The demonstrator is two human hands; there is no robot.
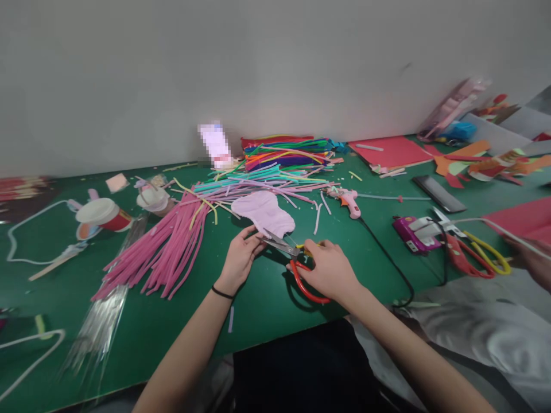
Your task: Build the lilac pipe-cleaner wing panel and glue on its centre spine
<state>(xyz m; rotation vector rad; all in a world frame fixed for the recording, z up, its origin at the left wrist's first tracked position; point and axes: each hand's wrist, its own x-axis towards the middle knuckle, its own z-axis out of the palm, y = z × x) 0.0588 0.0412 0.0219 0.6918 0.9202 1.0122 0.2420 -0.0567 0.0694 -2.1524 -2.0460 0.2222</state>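
Note:
A pale pink fuzzy piece (pixel 263 213) with a wavy outline is pinched at its lower edge by my left hand (pixel 241 257), which wears a black band at the wrist. My right hand (pixel 327 268) grips scissors (pixel 310 289) with red and yellow handles. Their blades lie along the near edge of the fuzzy piece, close to my left fingertips. Whether the blades touch the piece I cannot tell. A bundle of pink pipe cleaners (pixel 159 246) fans out to the left of my left hand.
Bundled coloured pipe cleaners (pixel 288 155) lie at the back before a leaning phone (pixel 215 143). A pink glue gun (pixel 350 203) trails a black cord rightward. Further right are a purple power strip (pixel 415 234) and other scissors (pixel 469 252). Cups (pixel 101 215) stand at left; another person's hand (pixel 531 261) is at right.

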